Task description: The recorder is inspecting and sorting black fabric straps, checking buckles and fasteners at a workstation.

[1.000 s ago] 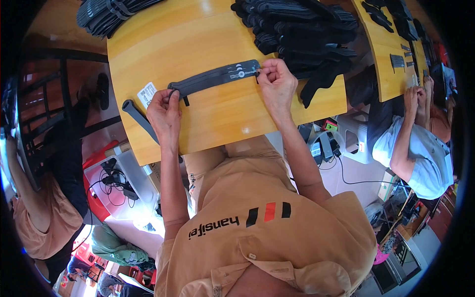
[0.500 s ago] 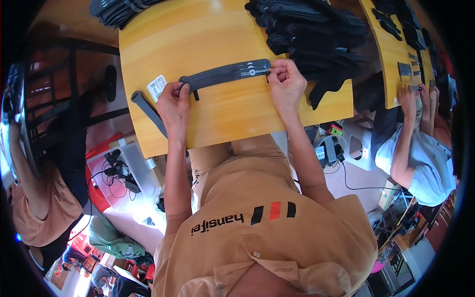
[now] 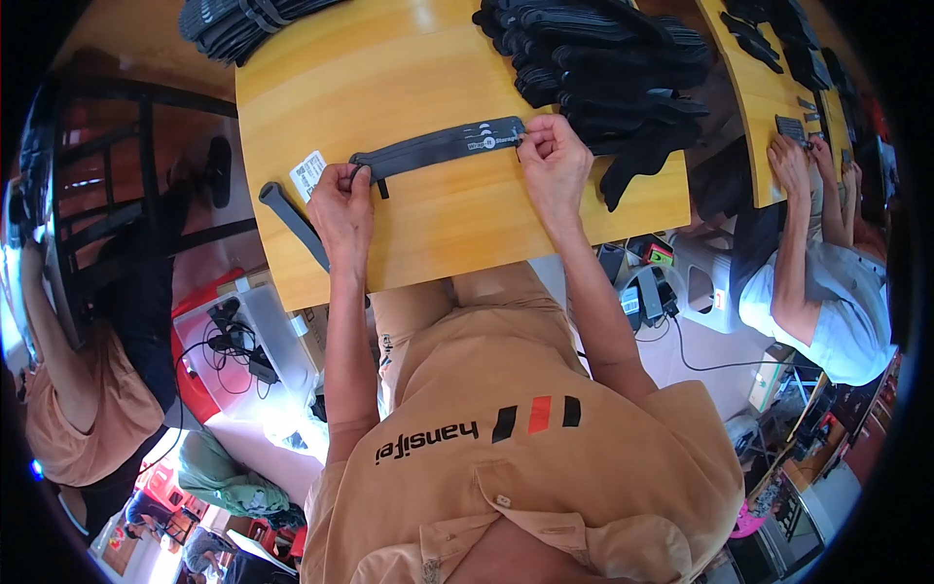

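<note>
A dark grey strap (image 3: 423, 151) with white print near its right end stretches flat between my hands, just over the wooden table (image 3: 457, 229). My left hand (image 3: 341, 212) is closed, pinching the strap's left end between thumb and fingers. At the other end, the fingertips of my right hand (image 3: 556, 170) pinch the corner. A short narrow black tab hangs below the strap close to my left fingers. Beside my left hand lie a white label sheet (image 3: 307, 173) with small print and another dark strap (image 3: 292, 222), part of it behind my wrist.
A big pile of black straps (image 3: 603, 73) covers the table's right back, with loose ends hanging near my right hand. A tied bundle (image 3: 238, 24) sits at the far left corner. Below stands a clear bin (image 3: 233, 360) with cables. A co-worker's hands (image 3: 793, 165) work at the right table.
My right hand has shifted slightly left with the strap's end, while my left hand stays nearly in place. The co-worker's hands on the right have moved a little.
</note>
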The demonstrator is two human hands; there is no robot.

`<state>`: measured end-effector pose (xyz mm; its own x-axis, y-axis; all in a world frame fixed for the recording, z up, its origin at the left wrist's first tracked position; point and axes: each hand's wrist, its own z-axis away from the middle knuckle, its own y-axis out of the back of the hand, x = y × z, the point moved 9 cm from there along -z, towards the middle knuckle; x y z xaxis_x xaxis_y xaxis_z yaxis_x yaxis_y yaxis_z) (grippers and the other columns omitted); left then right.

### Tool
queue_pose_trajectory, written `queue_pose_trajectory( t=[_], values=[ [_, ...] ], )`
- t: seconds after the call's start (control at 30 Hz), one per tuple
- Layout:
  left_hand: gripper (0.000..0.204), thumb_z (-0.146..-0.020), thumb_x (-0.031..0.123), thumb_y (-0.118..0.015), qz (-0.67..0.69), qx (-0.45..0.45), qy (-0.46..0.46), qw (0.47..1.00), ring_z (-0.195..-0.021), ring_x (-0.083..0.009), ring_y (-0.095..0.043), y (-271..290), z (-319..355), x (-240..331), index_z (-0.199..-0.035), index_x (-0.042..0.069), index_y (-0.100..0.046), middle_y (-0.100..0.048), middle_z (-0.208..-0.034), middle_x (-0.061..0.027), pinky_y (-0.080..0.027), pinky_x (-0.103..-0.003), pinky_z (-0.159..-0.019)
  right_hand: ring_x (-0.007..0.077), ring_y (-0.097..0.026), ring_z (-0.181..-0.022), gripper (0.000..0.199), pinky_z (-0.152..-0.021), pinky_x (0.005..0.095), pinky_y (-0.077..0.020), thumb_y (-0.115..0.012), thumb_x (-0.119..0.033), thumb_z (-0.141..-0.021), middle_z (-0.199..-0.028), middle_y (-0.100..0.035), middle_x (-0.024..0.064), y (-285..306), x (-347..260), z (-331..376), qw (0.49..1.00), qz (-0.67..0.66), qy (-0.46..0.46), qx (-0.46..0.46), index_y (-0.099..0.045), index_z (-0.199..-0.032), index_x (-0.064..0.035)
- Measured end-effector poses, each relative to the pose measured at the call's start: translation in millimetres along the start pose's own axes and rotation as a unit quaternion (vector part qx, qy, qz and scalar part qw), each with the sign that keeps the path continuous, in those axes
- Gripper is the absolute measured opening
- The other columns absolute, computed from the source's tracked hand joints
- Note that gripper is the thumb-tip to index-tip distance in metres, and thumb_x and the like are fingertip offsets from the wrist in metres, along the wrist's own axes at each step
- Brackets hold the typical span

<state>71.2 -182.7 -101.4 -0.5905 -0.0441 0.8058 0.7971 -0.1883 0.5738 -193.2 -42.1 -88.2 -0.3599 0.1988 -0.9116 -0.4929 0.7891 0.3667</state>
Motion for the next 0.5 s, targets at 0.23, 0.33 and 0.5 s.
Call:
queue_pose_trajectory(
  t=[0.23,0.33,0.5],
  values=[
    [0.016,-0.080,0.012,-0.065,-0.049,0.038,-0.057,0.996,-0.052,-0.0172,-0.052,2.9,4.4,13.4,-0.079,-0.003,-0.059,-0.057,-0.059,-0.0087,-0.042,-0.031,-0.053,0.0038,-0.048,-0.052,0.013,-0.048,0.0187,-0.0404,-0.060,0.008,-0.072,-0.064,-0.058,0.0019,0.3,0.8,-0.3,1.000,0.010,0.021,0.006,-0.060,-0.082,0.0005],
    [0.017,-0.080,0.013,-0.066,-0.048,0.039,-0.058,0.996,-0.052,-0.0179,-0.051,4.4,5.9,16.2,-0.078,-0.002,-0.057,-0.055,-0.057,-0.0082,-0.041,-0.032,-0.052,0.0050,-0.049,-0.053,0.014,-0.049,0.0195,-0.0417,-0.061,0.008,-0.071,-0.065,-0.058,0.0029,0.4,-0.8,-1.1,0.999,0.021,0.028,-0.002,-0.060,-0.083,0.0008],
    [0.021,-0.077,0.013,-0.069,-0.051,0.051,-0.076,0.994,-0.054,-0.0179,-0.051,8.1,5.8,19.1,-0.086,0.000,-0.054,-0.053,-0.058,-0.0080,-0.041,-0.031,-0.055,0.0188,-0.057,-0.054,0.013,-0.050,0.0290,-0.0450,-0.061,0.008,-0.068,-0.065,-0.057,0.0112,-0.6,-0.9,-2.9,1.000,0.018,0.006,-0.014,-0.058,-0.078,0.0014]
  ],
)
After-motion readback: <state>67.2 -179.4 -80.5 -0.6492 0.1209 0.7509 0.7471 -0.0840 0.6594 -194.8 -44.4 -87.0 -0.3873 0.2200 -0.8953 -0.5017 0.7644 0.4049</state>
